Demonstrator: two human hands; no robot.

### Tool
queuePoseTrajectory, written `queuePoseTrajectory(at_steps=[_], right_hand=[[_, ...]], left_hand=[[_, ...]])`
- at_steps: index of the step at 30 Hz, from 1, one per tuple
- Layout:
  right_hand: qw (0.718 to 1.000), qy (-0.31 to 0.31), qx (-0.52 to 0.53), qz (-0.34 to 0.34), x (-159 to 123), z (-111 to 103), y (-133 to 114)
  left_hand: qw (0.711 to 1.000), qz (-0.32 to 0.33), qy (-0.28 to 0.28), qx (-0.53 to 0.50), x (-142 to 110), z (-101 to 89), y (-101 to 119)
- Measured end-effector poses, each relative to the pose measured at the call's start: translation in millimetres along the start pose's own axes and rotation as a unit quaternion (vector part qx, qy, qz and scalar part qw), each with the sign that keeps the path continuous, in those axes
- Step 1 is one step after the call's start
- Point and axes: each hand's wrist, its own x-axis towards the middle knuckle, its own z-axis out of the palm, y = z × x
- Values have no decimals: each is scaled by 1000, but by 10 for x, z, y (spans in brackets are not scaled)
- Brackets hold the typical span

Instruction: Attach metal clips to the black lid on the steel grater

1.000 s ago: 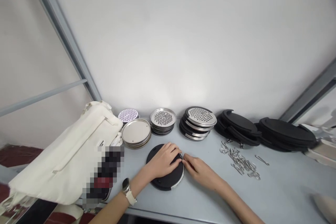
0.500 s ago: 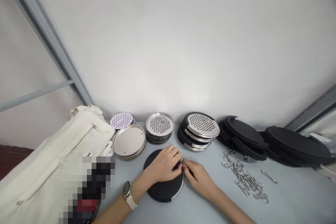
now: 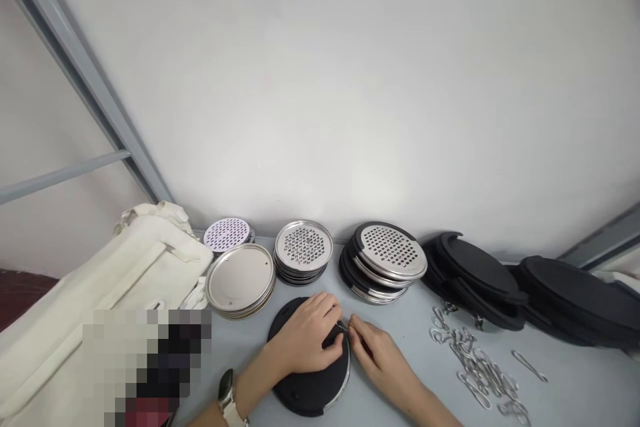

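Observation:
In front of me a black round disc [image 3: 313, 390] lies on the table, with a silvery metal rim along its right side. My left hand [image 3: 313, 333] rests over its upper part, fingers curled onto it near the right edge. Beside that edge, my right hand [image 3: 373, 347] is closed in a pinch on a thin metal wire piece [image 3: 342, 327], which shows between the two hands. Most of this wire piece is hidden by the fingers. To the right lies a loose pile of bent wire clips [image 3: 480, 367], with a single clip [image 3: 529, 365] apart from it.
Along the wall stand stacks of plain metal discs [image 3: 240, 278], perforated grater discs [image 3: 304, 245] and grater discs in black holders [image 3: 393, 250]. Black round holders [image 3: 480, 270] are piled at right. A cream fabric bag [image 3: 125, 267] and a purple perforated disc [image 3: 227, 235] are at left.
My view has shifted slightly. My right hand's fingers have drawn a little away from the left hand, and the wire piece at the disc's edge shows more plainly.

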Motion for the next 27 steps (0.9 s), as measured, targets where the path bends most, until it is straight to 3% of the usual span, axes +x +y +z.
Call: queuePoseTrajectory(at_steps=[11, 17, 27], right_hand=[[999, -11, 43, 6, 8, 5, -16], [992, -32, 118, -12, 120, -65, 38], [993, -51, 108, 5, 113, -57, 113]], left_hand=[[1000, 11, -6, 9, -19, 13, -15], [1000, 22, -1, 11, -28, 21, -29], [999, 10, 6, -41, -27, 38, -52]])
